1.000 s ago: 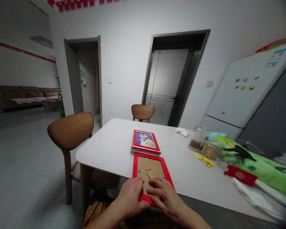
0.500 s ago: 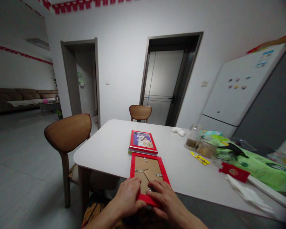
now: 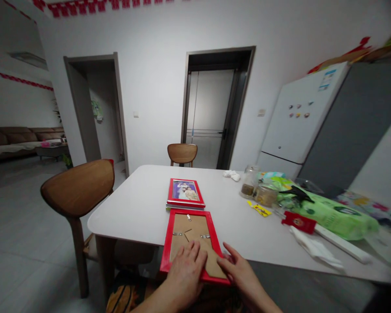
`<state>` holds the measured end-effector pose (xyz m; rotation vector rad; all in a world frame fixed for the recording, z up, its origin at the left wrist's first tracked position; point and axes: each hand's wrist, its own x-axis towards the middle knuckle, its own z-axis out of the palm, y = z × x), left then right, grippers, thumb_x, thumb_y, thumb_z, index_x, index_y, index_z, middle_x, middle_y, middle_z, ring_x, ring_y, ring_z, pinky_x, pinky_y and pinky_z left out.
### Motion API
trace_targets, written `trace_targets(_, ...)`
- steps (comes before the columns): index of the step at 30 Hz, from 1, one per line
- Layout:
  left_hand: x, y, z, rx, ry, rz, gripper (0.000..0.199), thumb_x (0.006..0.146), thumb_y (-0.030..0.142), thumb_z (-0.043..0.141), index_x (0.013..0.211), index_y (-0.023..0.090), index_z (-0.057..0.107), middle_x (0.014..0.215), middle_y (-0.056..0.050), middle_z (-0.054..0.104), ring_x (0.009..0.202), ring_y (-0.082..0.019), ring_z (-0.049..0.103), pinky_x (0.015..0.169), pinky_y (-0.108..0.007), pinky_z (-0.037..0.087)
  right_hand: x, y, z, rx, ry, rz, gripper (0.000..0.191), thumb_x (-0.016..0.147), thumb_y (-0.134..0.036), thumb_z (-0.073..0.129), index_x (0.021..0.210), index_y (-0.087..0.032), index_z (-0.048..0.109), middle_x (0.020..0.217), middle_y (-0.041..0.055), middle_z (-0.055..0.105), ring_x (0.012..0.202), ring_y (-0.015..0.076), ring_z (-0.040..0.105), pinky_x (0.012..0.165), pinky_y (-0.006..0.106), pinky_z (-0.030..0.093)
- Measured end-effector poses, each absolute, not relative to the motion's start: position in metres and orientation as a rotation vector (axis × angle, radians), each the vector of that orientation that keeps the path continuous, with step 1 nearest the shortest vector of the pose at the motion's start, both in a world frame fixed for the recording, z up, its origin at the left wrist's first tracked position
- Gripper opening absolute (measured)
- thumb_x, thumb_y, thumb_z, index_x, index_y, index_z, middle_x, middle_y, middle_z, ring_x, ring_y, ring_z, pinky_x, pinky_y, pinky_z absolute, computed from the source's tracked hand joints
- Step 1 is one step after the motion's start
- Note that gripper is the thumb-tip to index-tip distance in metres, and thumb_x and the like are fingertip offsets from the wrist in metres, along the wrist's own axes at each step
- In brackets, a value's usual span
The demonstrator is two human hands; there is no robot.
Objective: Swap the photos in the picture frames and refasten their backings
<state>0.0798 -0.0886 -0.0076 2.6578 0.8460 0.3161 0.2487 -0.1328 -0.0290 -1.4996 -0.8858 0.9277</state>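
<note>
A red picture frame [image 3: 168,243] lies face down at the table's near edge, overhanging it. Its brown backing board [image 3: 179,221] carries small metal clips and a short slit. My left hand [image 3: 188,265] rests flat on the lower part of the backing, fingers spread. At the lower right corner, my right hand [image 3: 237,267] grips the frame's edge with the thumb on top and the index finger stretched out. Near that thumb a brown board flap [image 3: 213,265] overlaps the red border. Just beyond sits a second red picture frame [image 3: 186,192], face up, showing a photo of people.
On the right of the white table [image 3: 133,213] stand glass jars [image 3: 250,182], a yellow packet [image 3: 261,210], a red card [image 3: 299,222], a green package [image 3: 342,215] and crumpled tissue [image 3: 231,175]. Wooden chairs [image 3: 81,187] stand at the left and far sides.
My right hand has shifted from the bottom clip to the frame's lower right corner. My left hand has slid inward onto the backing. The brown flap now shows over the border. My view has turned right.
</note>
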Motion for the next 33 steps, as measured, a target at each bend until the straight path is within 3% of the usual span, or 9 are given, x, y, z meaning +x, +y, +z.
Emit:
trace_targets(5,0.087,-0.096,0.011,2.527,0.797,0.593,0.075,0.059,0.008,0.045,0.130,0.016,0.021,0.138,-0.006,0.017,0.125,-0.021,0.015,0.103,-0.037,0.018,0.220,-0.137,0.032,-1.120,-0.869,1.073,0.057,0.063,-0.037,0.058,0.114,-0.016,0.046,0.100,0.0075,0.062,0.090,0.0203,0.057,0.082,0.034,0.043)
trace_targets(9,0.079,-0.097,0.031,2.170,0.840,1.070,0.060,0.074,0.017,0.039,0.130,0.018,0.016,0.136,-0.003,0.023,0.123,-0.017,0.021,0.102,-0.032,0.021,0.196,-0.127,0.060,-1.124,-1.122,0.878,0.053,0.068,-0.041,0.053,0.116,-0.022,0.045,0.115,0.0058,0.053,0.104,0.0199,0.049,0.088,0.035,0.039)
trace_targets(12,0.063,-0.095,0.039,1.807,0.915,1.234,0.060,0.077,0.024,0.040,0.130,0.022,0.012,0.133,-0.003,0.030,0.120,-0.018,0.029,0.099,-0.031,0.027,0.183,-0.118,0.045,-1.231,-1.387,0.765,0.047,0.069,-0.041,0.051,0.112,-0.022,0.050,0.119,0.0069,0.049,0.109,0.0210,0.044,0.092,0.037,0.035)
trace_targets(15,0.040,-0.092,0.039,1.477,0.813,1.332,0.064,0.077,0.026,0.043,0.131,0.023,0.008,0.120,-0.004,0.047,0.107,-0.019,0.046,0.091,-0.031,0.037,0.181,-0.113,0.011,-1.411,-1.469,0.624,0.042,0.066,-0.039,0.054,0.102,-0.019,0.057,0.116,0.0090,0.051,0.110,0.0222,0.043,0.096,0.038,0.030)
trace_targets(18,0.021,-0.090,0.034,1.242,0.734,1.418,0.066,0.075,0.030,0.050,0.130,0.025,0.014,0.114,-0.004,0.052,0.100,-0.019,0.051,0.085,-0.030,0.041,0.184,-0.112,-0.022,-1.540,-1.359,0.657,0.046,0.064,-0.042,0.054,0.102,-0.016,0.057,0.103,0.0114,0.059,0.098,0.0244,0.052,0.088,0.039,0.038)
trace_targets(21,0.011,-0.086,0.022,1.079,0.748,1.387,0.071,0.068,0.032,0.060,0.128,0.023,0.022,0.117,-0.006,0.050,0.102,-0.022,0.050,0.084,-0.030,0.041,0.186,-0.108,-0.043,-1.472,-1.158,0.950,0.062,0.067,-0.049,0.049,0.117,-0.013,0.042,0.086,0.0102,0.064,0.080,0.0238,0.060,0.073,0.038,0.046)
trace_targets(24,0.006,-0.082,0.004,0.964,0.748,1.266,0.083,0.062,0.034,0.066,0.128,0.015,0.019,0.116,-0.012,0.051,0.100,-0.025,0.052,0.084,-0.033,0.042,0.189,-0.104,-0.053,-1.268,-0.961,1.101,0.072,0.064,-0.051,0.053,0.122,-0.014,0.032,0.090,0.0096,0.065,0.083,0.0233,0.060,0.075,0.037,0.046)
trace_targets(28,0.003,-0.080,-0.022,1.024,0.768,1.142,0.085,0.057,0.037,0.069,0.123,0.008,0.026,0.112,-0.016,0.053,0.099,-0.027,0.051,0.084,-0.034,0.041,0.201,-0.108,-0.054,-1.219,-0.915,1.106,0.066,0.061,-0.046,0.059,0.115,-0.012,0.041,0.099,0.0104,0.062,0.092,0.0233,0.057,0.084,0.037,0.042)
trace_targets(33,0.004,-0.084,-0.036,1.327,0.738,1.060,0.066,0.058,0.039,0.067,0.114,0.014,0.042,0.108,-0.009,0.057,0.098,-0.025,0.052,0.084,-0.030,0.040,0.214,-0.123,-0.044,-1.276,-0.988,1.085,0.056,0.062,-0.045,0.057,0.108,-0.014,0.050,0.100,0.0093,0.062,0.092,0.0237,0.057,0.082,0.036,0.043)
